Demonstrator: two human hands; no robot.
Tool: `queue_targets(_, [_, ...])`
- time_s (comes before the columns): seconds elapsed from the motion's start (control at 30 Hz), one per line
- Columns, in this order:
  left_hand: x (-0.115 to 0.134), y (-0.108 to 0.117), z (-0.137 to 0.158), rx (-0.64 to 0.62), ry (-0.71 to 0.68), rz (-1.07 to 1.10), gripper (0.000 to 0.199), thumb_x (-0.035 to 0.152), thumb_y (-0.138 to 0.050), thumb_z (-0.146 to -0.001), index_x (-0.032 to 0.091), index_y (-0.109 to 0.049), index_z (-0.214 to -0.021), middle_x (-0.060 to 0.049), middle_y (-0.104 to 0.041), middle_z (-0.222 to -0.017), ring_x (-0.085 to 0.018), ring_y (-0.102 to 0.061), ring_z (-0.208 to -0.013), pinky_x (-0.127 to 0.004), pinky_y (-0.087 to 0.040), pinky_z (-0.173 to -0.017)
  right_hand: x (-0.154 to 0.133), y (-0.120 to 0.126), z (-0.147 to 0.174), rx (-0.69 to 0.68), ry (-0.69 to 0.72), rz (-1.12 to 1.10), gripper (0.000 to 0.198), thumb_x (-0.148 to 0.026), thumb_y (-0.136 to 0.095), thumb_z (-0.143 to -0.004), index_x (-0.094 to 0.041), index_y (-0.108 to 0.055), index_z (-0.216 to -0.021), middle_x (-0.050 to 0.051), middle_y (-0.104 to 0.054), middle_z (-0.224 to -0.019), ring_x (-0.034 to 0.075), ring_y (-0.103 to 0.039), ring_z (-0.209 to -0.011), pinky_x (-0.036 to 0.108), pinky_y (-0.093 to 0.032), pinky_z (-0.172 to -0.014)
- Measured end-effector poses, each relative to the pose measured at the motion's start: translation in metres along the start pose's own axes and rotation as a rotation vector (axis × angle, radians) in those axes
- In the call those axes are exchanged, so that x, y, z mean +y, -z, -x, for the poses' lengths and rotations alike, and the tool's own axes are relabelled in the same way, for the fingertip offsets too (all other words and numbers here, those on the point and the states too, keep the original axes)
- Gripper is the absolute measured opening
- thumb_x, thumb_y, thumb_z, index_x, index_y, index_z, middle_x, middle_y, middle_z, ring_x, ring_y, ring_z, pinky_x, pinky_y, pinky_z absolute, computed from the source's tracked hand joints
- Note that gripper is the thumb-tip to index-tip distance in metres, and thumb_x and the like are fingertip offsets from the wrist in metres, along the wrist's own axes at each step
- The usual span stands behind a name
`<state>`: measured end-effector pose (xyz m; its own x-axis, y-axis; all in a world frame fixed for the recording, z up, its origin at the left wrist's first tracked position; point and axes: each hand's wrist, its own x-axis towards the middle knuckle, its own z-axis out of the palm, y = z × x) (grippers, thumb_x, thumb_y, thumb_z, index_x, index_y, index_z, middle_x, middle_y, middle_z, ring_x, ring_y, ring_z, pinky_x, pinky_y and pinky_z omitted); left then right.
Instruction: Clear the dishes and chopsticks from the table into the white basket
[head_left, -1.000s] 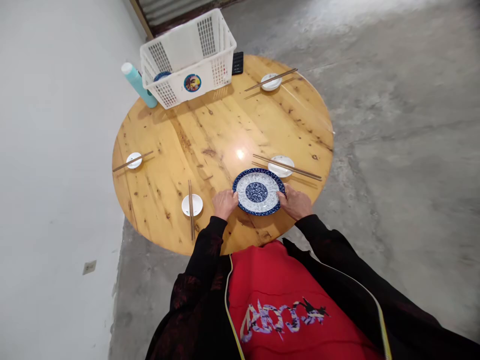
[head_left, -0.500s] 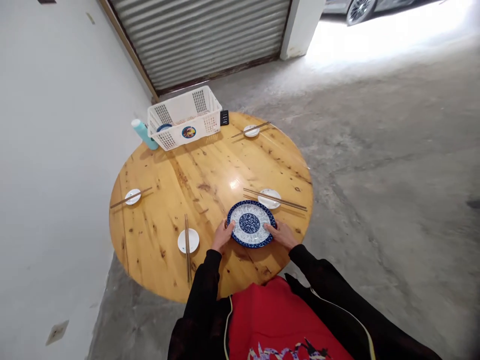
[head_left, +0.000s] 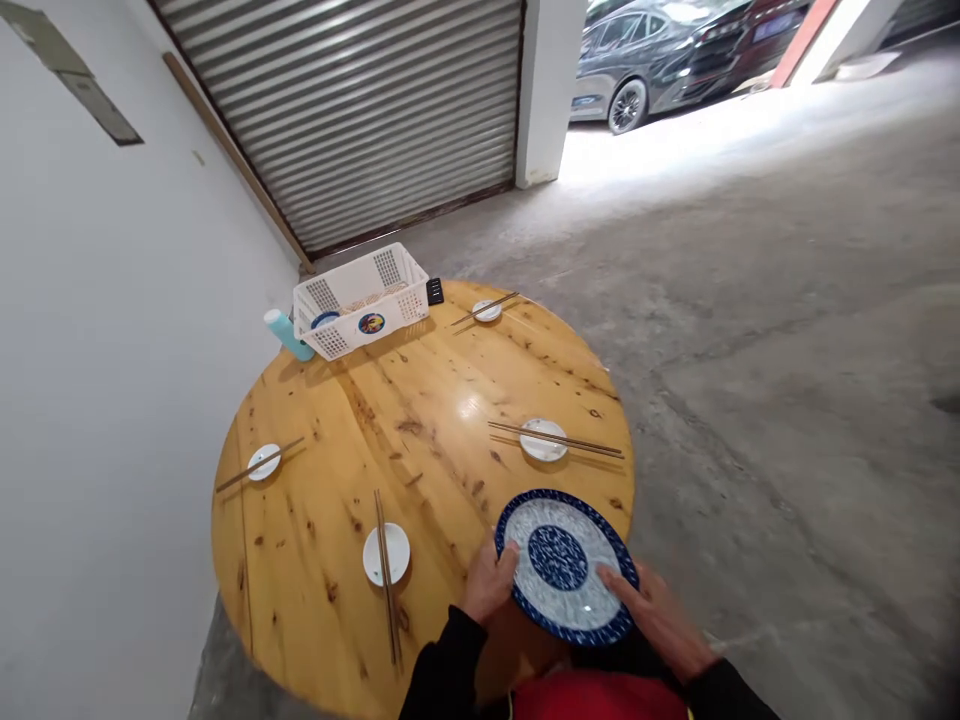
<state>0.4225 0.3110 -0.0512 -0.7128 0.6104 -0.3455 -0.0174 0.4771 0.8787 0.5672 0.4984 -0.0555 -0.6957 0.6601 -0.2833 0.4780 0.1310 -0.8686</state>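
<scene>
A round blue-and-white patterned plate (head_left: pixel 559 558) is held up near my body, over the table's front right edge. My left hand (head_left: pixel 491 580) grips its left rim, thumb on top. On the right rim my right hand (head_left: pixel 660 610) is closed, its thumb lying across the plate's face; the fingers beneath are hidden. Just beyond the plate, a small white dish (head_left: pixel 544 440) has a pair of chopsticks (head_left: pixel 592 446) across it. Left of my hands is another small white dish (head_left: pixel 399 552) with chopsticks (head_left: pixel 388 590) on it.
The round wooden table (head_left: pixel 435 450) bears two more dishes with chopsticks, a left dish (head_left: pixel 259 464) and a far dish (head_left: pixel 487 313). At the back stand a white plastic basket (head_left: pixel 360 310), a light-blue bottle (head_left: pixel 289 335) and a black slotted object (head_left: pixel 435 291). A white wall (head_left: pixel 112 400) rises at left.
Both hands have brought the plate nearer to my body and to the right, off from beside the right-hand dish. My view has tilted up, showing more of the shutter and cars.
</scene>
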Motion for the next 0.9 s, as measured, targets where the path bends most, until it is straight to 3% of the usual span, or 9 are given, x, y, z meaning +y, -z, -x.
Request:
queue_targets(0.2, [0.045,-0.045,-0.005,-0.120,0.046,0.007,0.050,0.054,-0.046,-0.098,0.015,-0.057,-0.128,-0.017,-0.066,-0.134,-0.028,-0.060,-0.127,-0.038,-0.043,-0.115,0.013,0.064,0.008,0.099,-0.132,-0.149,0.043,-0.070,-0.067,-0.060,-0.029,-0.072,-0.069,0.009,-0.080,-0.085,0.042,-0.076,-0.091,0.050,-0.061,-0.084])
queue_targets(0.3, [0.079,-0.082,-0.022,-0.144,-0.036,0.026,0.045,0.050,-0.043,-0.100,0.016,-0.057,-0.126,-0.016,-0.067,-0.132,-0.027,-0.061,-0.122,-0.038,-0.044,-0.112,0.025,0.107,-0.005,0.232,-0.141,-0.146,0.044,-0.073,-0.067,-0.058,-0.032,-0.073,-0.073,0.009,-0.080,-0.090,0.045,-0.074,-0.099,0.054,-0.061,-0.086])
queue_targets(0.47, [0.147,-0.170,-0.056,-0.155,-0.124,-0.010,0.032,0.041,-0.044,-0.099,0.018,-0.057,-0.117,-0.013,-0.069,-0.119,-0.024,-0.062,-0.111,-0.037,-0.047,-0.105,0.042,0.210,-0.029,0.281,-0.149,-0.081,0.042,-0.073,-0.062,-0.066,-0.033,-0.071,-0.076,0.010,-0.078,-0.086,0.043,-0.074,-0.092,0.052,-0.061,-0.078])
queue_targets(0.57, [0.189,-0.226,-0.076,-0.160,-0.092,-0.104,0.024,0.039,-0.045,-0.099,0.019,-0.055,-0.110,-0.008,-0.068,-0.103,-0.022,-0.061,-0.099,-0.036,-0.049,-0.098,0.049,0.280,-0.043,0.259,-0.190,0.004,0.039,-0.071,-0.058,-0.073,-0.034,-0.068,-0.076,0.010,-0.074,-0.076,0.041,-0.072,-0.084,0.050,-0.059,-0.073])
queue_targets(0.7, [0.239,-0.290,-0.103,-0.220,-0.047,-0.158,0.024,0.040,-0.046,-0.099,0.020,-0.053,-0.111,-0.003,-0.063,-0.093,-0.021,-0.060,-0.090,-0.033,-0.049,-0.089,0.054,0.358,-0.063,0.260,-0.224,0.044,0.038,-0.068,-0.058,-0.077,-0.031,-0.064,-0.077,0.010,-0.075,-0.080,0.040,-0.071,-0.087,0.048,-0.058,-0.078])
queue_targets(0.8, [0.265,-0.320,-0.124,-0.260,-0.028,-0.169,0.028,0.041,-0.047,-0.098,0.019,-0.054,-0.113,-0.003,-0.063,-0.092,-0.020,-0.059,-0.086,-0.033,-0.049,-0.086,0.055,0.395,-0.083,0.289,-0.268,0.014,0.039,-0.067,-0.060,-0.076,-0.028,-0.066,-0.083,0.012,-0.077,-0.089,0.042,-0.071,-0.095,0.047,-0.058,-0.076])
queue_targets(0.9, [0.282,-0.338,-0.150,-0.273,0.000,-0.185,0.031,0.042,-0.048,-0.097,0.019,-0.055,-0.116,-0.003,-0.064,-0.090,-0.020,-0.060,-0.085,-0.032,-0.049,-0.084,0.064,0.415,-0.110,0.289,-0.303,0.028,0.044,-0.066,-0.060,-0.076,-0.025,-0.069,-0.087,0.015,-0.078,-0.091,0.044,-0.072,-0.095,0.048,-0.058,-0.073])
